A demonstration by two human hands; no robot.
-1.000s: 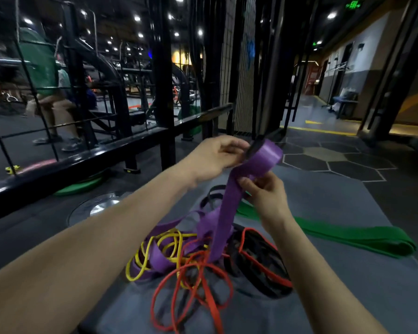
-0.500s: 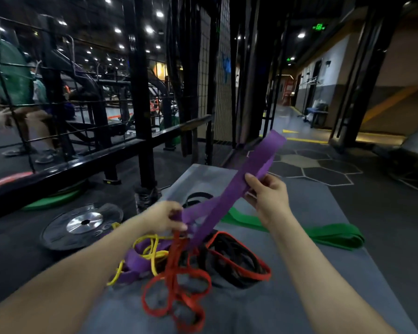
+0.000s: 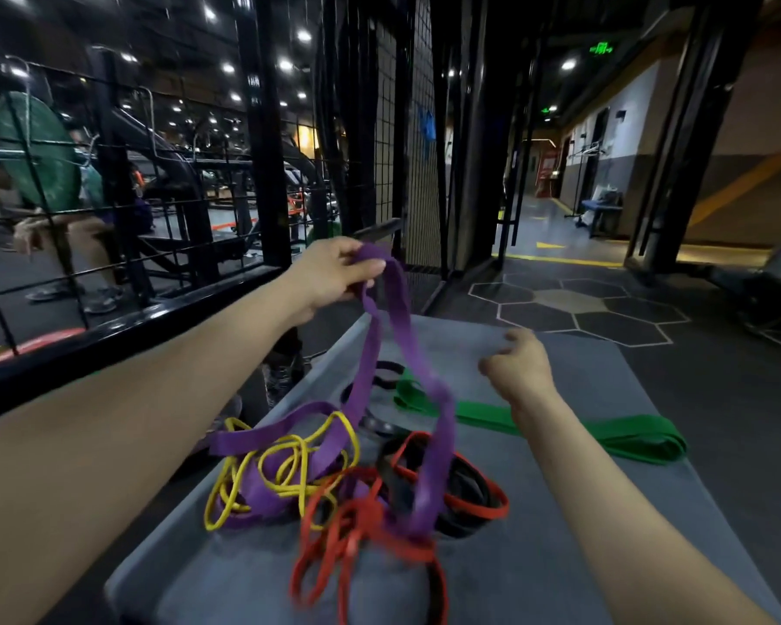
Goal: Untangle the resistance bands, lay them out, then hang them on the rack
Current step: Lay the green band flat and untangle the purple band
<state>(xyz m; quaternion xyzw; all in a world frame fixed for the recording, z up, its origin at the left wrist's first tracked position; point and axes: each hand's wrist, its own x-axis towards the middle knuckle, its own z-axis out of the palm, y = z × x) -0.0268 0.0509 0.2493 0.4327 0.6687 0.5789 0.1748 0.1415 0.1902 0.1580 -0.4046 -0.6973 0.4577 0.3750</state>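
My left hand (image 3: 334,275) is raised and grips the top of the purple band (image 3: 395,336), whose loop hangs down into a tangled pile on the grey mat (image 3: 560,557). The pile holds a thin yellow band (image 3: 262,478), red bands (image 3: 348,530) and a black band edged in red (image 3: 465,498). My right hand (image 3: 521,369) hovers above the mat to the right of the purple loop, fingers loosely curled, holding nothing. A wide green band (image 3: 605,433) lies flat on the mat beyond the pile.
A black metal rail and wire-mesh rack (image 3: 393,142) stand on the left and ahead. A person (image 3: 64,227) sits behind the mesh at left. Beside the mat on the left lies a weight plate, mostly hidden by my arm. Dark hexagon-marked floor (image 3: 569,304) stretches ahead.
My left hand has risen from the pile, lifting the purple band upward. My right hand has let go of the purple band and dropped to the right.
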